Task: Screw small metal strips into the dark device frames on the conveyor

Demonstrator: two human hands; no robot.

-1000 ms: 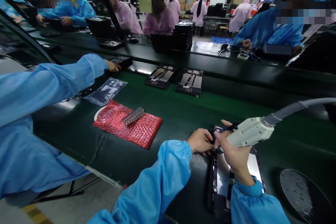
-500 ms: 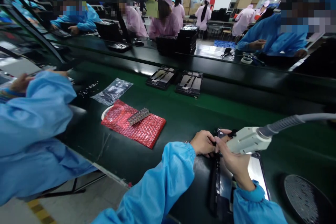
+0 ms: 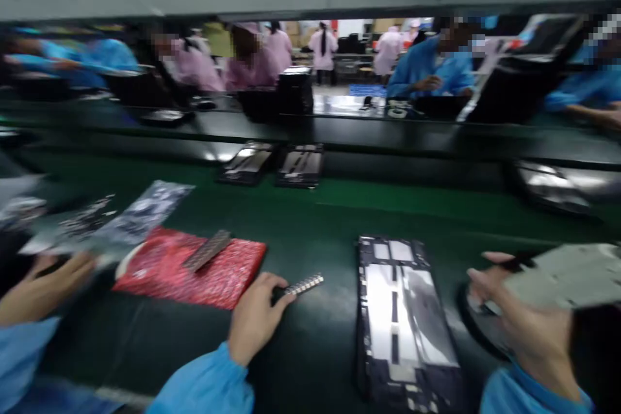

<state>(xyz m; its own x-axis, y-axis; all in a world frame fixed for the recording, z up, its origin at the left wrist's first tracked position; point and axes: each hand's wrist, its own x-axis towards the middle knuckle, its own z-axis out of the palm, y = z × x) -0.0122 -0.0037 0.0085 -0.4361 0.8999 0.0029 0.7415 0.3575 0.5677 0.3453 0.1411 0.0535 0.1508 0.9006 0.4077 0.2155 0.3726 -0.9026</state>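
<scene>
L hand [image 3: 253, 323] fingers pinched on small ridged metal strip [image 3: 304, 284]; R hand [image 3: 521, 320] fingers round pale blurred tool [image 3: 563, 276]

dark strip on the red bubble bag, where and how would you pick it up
Pinch the dark strip across its narrow width, near the middle, coming from above. It lies flat and slanted on the red bubble bag, long and thin, so only its long edges offer grip. The left hand, which holds a similar strip, is nearest.

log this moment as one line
left hand: holds small strip | right hand: grips white tool | panel: flat between hands
</scene>
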